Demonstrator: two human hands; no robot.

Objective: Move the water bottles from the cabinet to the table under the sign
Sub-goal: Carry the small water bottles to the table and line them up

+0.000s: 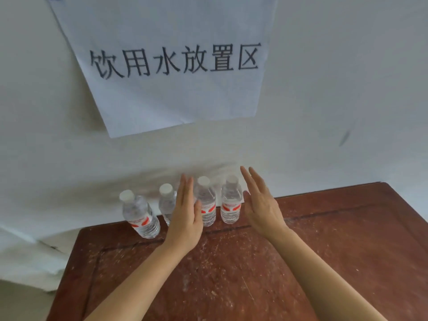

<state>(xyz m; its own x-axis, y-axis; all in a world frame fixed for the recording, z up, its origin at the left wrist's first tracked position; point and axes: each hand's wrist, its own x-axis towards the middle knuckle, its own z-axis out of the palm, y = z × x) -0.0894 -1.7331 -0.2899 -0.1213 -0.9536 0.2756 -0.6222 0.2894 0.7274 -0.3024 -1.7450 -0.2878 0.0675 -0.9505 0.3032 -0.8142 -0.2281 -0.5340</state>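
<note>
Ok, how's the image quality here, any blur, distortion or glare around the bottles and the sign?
Head view: wide-angle distortion makes the leftmost water bottle lean outward and the paper sign taper downward; the wall looks smeared near the fingertips of the left hand and right hand; lighting is soft and even, with only faint shadows and no harsh glare; the sign's characters are readable.

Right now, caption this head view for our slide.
Four water bottles stand on the table under the sign, left hand and right hand open.
</note>
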